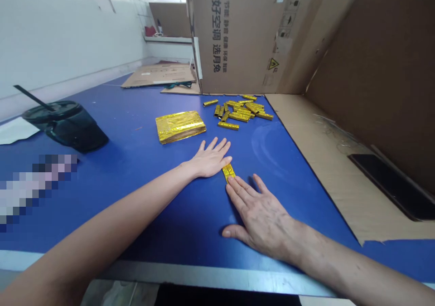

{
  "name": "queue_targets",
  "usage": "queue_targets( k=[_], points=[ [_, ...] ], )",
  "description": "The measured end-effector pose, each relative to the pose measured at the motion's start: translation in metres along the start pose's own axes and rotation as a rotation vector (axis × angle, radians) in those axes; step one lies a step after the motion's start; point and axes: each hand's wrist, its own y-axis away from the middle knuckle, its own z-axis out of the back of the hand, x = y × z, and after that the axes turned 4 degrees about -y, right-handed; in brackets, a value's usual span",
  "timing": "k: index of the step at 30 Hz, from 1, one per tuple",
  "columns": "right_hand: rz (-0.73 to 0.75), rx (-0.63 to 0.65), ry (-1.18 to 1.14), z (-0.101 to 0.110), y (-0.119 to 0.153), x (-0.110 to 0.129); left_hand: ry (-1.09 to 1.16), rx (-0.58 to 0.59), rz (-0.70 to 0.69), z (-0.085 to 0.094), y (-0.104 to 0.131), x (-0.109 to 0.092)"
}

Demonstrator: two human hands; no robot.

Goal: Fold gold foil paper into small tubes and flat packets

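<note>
A small flat piece of gold foil paper [229,172] lies on the blue table between my hands. My left hand [210,158] rests flat with spread fingers, its thumb at the far end of the foil. The fingertips of my right hand [260,211] touch the near end, with the thumb stretched out to the side. Beyond my left hand sits a stack of gold foil sheets [181,125]. Several folded gold strips [243,111] lie in a loose pile farther back, to the right of the stack.
A dark cup with a straw [73,127] stands at the left on the blue table [163,233]. Large cardboard [244,38] walls the back and right. A black phone-like object [394,186] lies on cardboard at the right. Flat cardboard pieces [159,75] lie at the back left.
</note>
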Motion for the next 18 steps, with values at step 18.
queue_targets(
  k=[18],
  points=[
    [-0.068,-0.041,0.069,0.009,0.0,-0.052,-0.015,-0.055,-0.364,-0.009,0.045,-0.019]
  ],
)
